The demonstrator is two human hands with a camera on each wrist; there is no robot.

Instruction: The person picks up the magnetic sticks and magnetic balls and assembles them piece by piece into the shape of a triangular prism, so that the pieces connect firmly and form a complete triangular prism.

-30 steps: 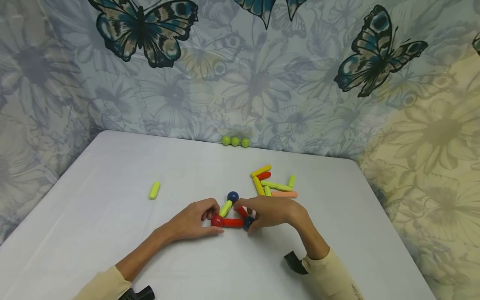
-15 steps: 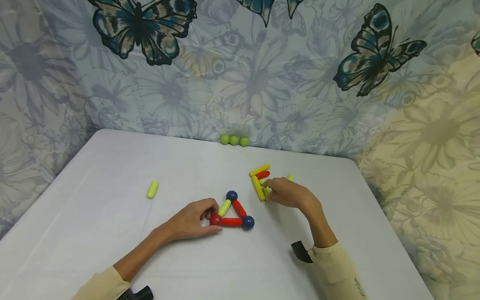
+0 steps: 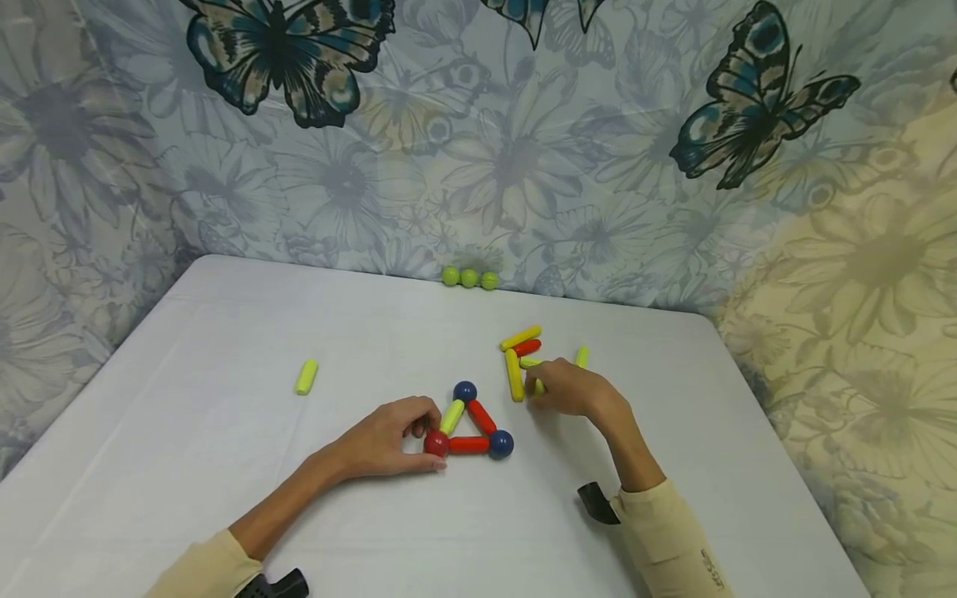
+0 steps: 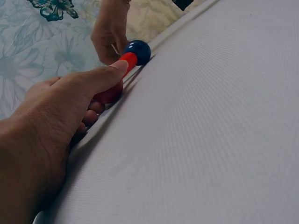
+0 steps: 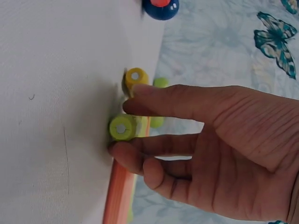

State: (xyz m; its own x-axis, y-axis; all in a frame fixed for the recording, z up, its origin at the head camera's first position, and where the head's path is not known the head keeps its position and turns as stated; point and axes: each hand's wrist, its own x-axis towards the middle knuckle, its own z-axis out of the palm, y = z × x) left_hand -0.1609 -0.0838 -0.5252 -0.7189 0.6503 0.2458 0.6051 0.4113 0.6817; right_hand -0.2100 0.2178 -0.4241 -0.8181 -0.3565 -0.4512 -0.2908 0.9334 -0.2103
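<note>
A flat triangle (image 3: 467,422) of rods and balls lies on the white counter (image 3: 224,465) — a red ball (image 3: 435,443) at its left corner, a dark blue ball (image 3: 464,391) at the top, another blue ball (image 3: 500,443) at the right. Two red rods and one yellow-green rod (image 3: 452,416) form its sides. Just right of it lies a loose cluster of rods (image 3: 523,361) — yellow, red and yellow-green — with a short yellow-green rod (image 5: 122,127) end-on among them.

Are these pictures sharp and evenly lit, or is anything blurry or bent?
Head view: soft even light, faint shadows under the hands, table edges slightly bowed. Left wrist view: the near left hand is soft, the blue ball clearer. Right wrist view: tilted sideways, the green stick sharp, the ball at the top edge smeared.
</note>
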